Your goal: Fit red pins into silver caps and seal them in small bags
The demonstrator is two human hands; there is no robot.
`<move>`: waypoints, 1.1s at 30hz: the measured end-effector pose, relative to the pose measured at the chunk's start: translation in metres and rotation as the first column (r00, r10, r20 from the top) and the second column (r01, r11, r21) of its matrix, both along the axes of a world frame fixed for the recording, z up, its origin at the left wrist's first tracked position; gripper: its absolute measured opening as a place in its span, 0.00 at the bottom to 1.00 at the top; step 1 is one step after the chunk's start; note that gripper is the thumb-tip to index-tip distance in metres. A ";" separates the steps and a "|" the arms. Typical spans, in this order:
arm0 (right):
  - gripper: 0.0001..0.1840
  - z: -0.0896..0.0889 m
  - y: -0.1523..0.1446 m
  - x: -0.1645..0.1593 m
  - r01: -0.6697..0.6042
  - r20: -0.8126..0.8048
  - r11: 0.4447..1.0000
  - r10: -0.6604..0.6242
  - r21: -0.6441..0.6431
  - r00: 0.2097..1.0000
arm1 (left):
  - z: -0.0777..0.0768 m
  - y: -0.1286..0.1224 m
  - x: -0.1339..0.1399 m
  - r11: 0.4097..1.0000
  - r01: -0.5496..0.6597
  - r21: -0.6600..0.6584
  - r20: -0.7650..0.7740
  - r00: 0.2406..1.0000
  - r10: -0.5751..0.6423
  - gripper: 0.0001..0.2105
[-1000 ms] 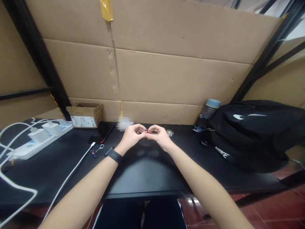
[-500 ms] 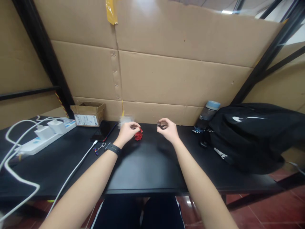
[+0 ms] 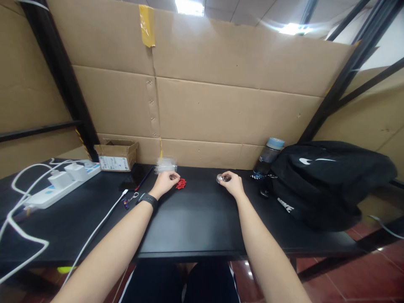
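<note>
My left hand, a dark watch on its wrist, has its fingers pinched at the upper left edge of a small red folded bundle. The bundle rests on the black table, and its exact kind is too small to tell. Farther right, my right hand grips a small round shiny object at the table surface, its fingers hiding part of it. Just behind my left hand lie clear plastic packets.
On the left are a white power strip with cables, an open cardboard box, a dark phone and a keychain. A water bottle and a black backpack stand right. Cardboard walls the back.
Both hands have come down to the table. The red bundle, hanging from my left fingers before, now lies on the surface. My right hand has shifted slightly right with the round object.
</note>
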State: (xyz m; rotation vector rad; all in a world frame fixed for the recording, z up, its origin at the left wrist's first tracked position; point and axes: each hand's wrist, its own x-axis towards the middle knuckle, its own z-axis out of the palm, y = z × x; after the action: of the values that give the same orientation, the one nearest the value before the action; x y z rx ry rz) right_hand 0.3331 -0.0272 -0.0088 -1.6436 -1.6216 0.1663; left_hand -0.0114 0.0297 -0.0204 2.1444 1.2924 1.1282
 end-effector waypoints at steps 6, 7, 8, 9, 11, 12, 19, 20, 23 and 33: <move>0.12 -0.002 0.005 0.000 -0.022 0.049 0.999 0.024 -0.036 0.999 | 0.005 -0.006 0.002 0.998 0.052 0.030 -0.042 0.998 -0.050 0.12; 0.12 -0.002 0.004 0.001 -0.015 0.053 0.999 0.017 -0.036 0.998 | 0.006 -0.007 0.003 0.998 0.049 0.044 -0.041 0.998 -0.047 0.12; 0.12 -0.003 0.003 0.002 -0.007 0.056 0.999 0.009 -0.037 0.998 | 0.007 -0.007 0.003 0.997 0.045 0.058 -0.040 0.998 -0.043 0.12; 0.13 -0.004 0.002 0.004 0.001 0.058 0.999 0.002 -0.039 0.998 | 0.008 -0.008 0.004 0.997 0.041 0.072 -0.038 0.999 -0.038 0.11; 0.13 -0.005 0.000 0.006 0.005 0.062 0.999 -0.003 -0.043 0.998 | 0.008 -0.009 0.004 0.994 0.027 0.103 -0.034 0.999 -0.024 0.11; 0.13 -0.006 0.000 0.007 -0.001 0.067 0.999 0.004 -0.047 0.998 | 0.008 -0.010 0.004 0.993 0.016 0.119 -0.031 0.999 -0.013 0.10; 0.27 -0.008 -0.014 0.005 0.030 0.114 0.998 -0.023 -0.057 0.993 | 0.008 -0.018 -0.003 0.968 -0.093 0.233 -0.026 0.995 0.101 0.09; 0.28 -0.008 -0.019 0.003 0.052 0.122 0.997 -0.044 -0.059 0.992 | 0.008 -0.019 -0.004 0.964 -0.108 0.242 -0.028 0.993 0.119 0.09; 0.26 -0.012 -0.040 -0.005 0.103 0.157 0.992 -0.089 -0.079 0.984 | 0.007 -0.024 -0.004 0.955 -0.155 0.255 -0.036 0.985 0.170 0.09; 0.22 -0.018 -0.138 -0.042 0.108 0.299 0.982 -0.058 -0.154 0.952 | -0.001 -0.100 -0.025 0.962 -0.190 0.194 -0.122 0.969 0.216 0.10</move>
State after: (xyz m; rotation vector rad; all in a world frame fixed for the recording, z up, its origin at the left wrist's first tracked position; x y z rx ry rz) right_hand 0.2909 -0.1653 -0.0270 -1.9376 -1.7936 0.0148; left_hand -0.0367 -0.0702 -0.0216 2.3011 1.5594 1.2348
